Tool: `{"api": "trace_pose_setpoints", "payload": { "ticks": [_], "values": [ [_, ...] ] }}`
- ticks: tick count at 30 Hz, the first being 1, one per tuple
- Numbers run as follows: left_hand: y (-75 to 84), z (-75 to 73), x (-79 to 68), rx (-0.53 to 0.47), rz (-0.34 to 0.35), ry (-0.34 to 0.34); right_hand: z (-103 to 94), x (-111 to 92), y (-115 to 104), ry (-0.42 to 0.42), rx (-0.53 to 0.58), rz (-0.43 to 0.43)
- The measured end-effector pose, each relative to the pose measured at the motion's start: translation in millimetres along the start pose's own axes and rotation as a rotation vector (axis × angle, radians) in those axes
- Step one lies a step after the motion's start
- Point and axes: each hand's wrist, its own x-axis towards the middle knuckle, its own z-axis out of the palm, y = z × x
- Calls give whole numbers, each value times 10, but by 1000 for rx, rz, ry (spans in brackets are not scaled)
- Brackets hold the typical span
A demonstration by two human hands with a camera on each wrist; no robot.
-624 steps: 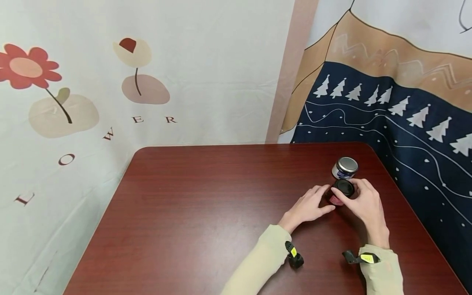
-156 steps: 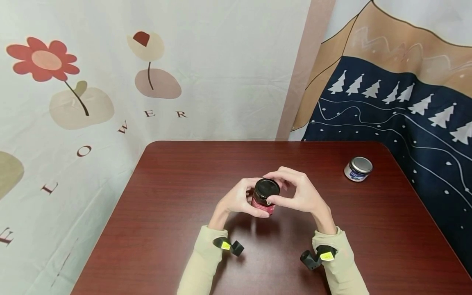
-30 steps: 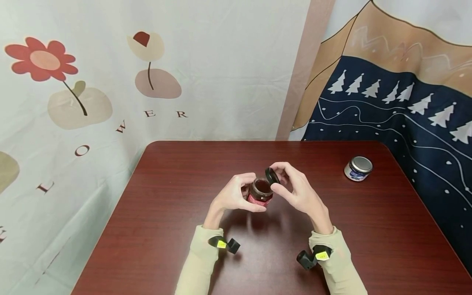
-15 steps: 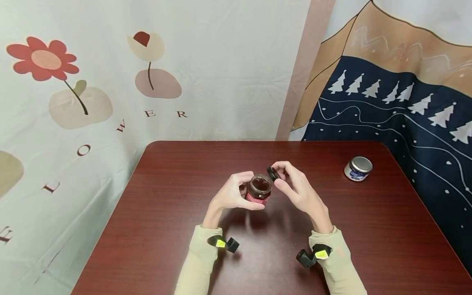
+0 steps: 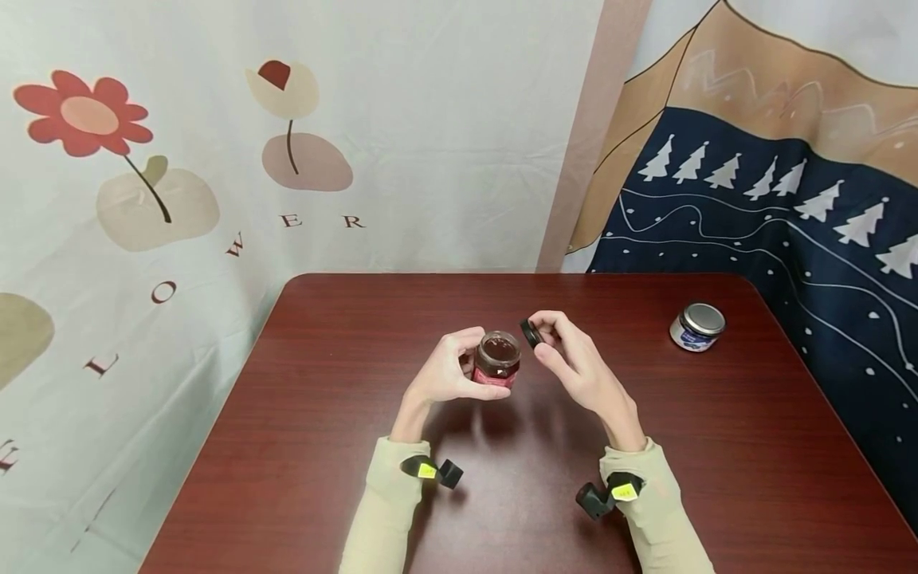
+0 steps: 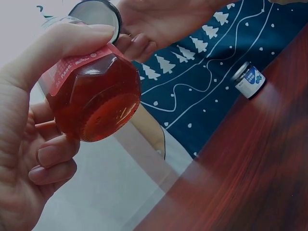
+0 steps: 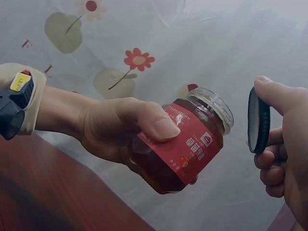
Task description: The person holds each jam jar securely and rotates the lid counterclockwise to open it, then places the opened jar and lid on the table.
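Note:
A glass jam jar (image 5: 496, 360) with a red label and dark red filling hangs above the table, its mouth uncovered. My left hand (image 5: 448, 368) grips it round the side, thumb across the label in the right wrist view, where the jar (image 7: 180, 144) leans to the right. Just right of the rim, my right hand (image 5: 584, 367) pinches the black lid (image 5: 531, 333) by its edge. The lid (image 7: 259, 120) stands on edge, apart from the jar, its pale inside facing the jar. Part of the jar's far side is hidden by my left fingers.
A second jar (image 5: 698, 328) with a silver lid and a white and blue label stands at the back right of the reddish-brown table (image 5: 344, 359). Behind the table hang a pale flower-print cloth (image 5: 430, 119) and a navy tree-print cloth (image 5: 717, 223).
Earlier the jam jar stood lidded near the silver-lidded jar, then both hands held it mid-table. In the last second the lid has come away from the rim and the jar has moved left and back.

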Motion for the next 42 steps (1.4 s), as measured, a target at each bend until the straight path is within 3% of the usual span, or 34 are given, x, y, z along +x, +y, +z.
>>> {"api": "trace_pose_setpoints", "payload": {
  "ticks": [12, 20, 28, 42],
  "values": [
    [30, -13, -13, 24, -59, 57, 31, -6, 4, 6, 34, 89],
    [341, -43, 18, 30, -33, 79, 49, 3, -19, 22, -20, 94],
    [348, -65, 9, 28, -13, 91, 74, 16, 11, 8, -17, 105],
    [354, -98, 2, 85, -45, 137, 89, 10, 52, 17, -62, 98]
  ]
}}
